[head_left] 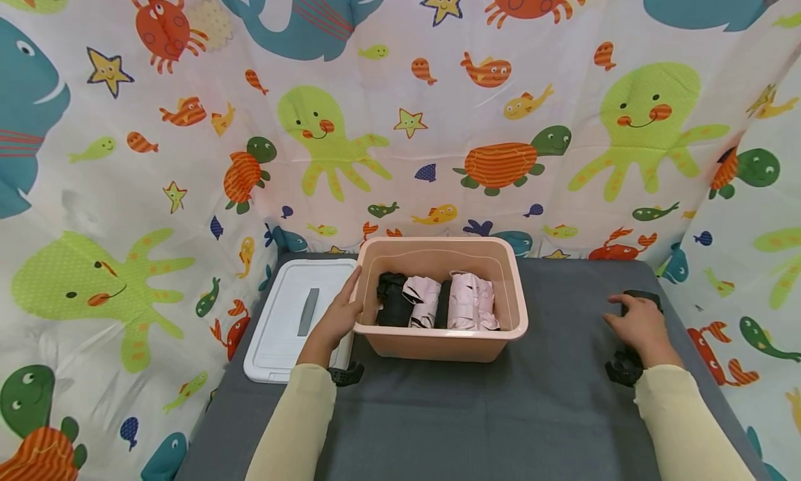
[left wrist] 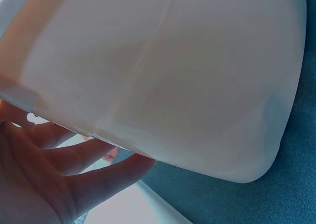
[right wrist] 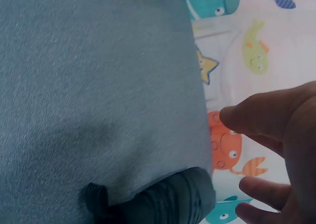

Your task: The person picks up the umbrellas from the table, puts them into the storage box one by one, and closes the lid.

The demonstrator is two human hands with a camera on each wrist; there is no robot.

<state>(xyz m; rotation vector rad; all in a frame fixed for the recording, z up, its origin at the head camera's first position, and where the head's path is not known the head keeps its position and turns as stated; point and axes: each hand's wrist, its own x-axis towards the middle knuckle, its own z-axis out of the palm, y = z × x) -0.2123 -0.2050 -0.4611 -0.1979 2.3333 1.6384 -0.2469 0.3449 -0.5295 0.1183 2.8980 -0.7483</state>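
My left hand [head_left: 338,319] rests against the left end of the peach plastic bin [head_left: 438,333], its fingers fairly straight along the rim. From the left wrist, the bin's wall [left wrist: 187,100] fills most of the view and the fingers [left wrist: 111,182] touch its edge. Inside the bin lie rolled bundles: a black one [head_left: 393,306] and pink ones [head_left: 473,300]. My right hand [head_left: 643,328] hovers by a black rolled bundle [head_left: 651,297], pleated like a folded umbrella, near the right table edge. In the right wrist view its fingers [right wrist: 261,110] are spread apart beside that bundle.
A white lid [head_left: 275,328] with a grey handle [head_left: 309,312] lies left of the bin, partly under the left forearm. Grey cloth covers the table [head_left: 450,418]. Curtains [head_left: 400,71] printed with sea animals stand behind and at both sides.
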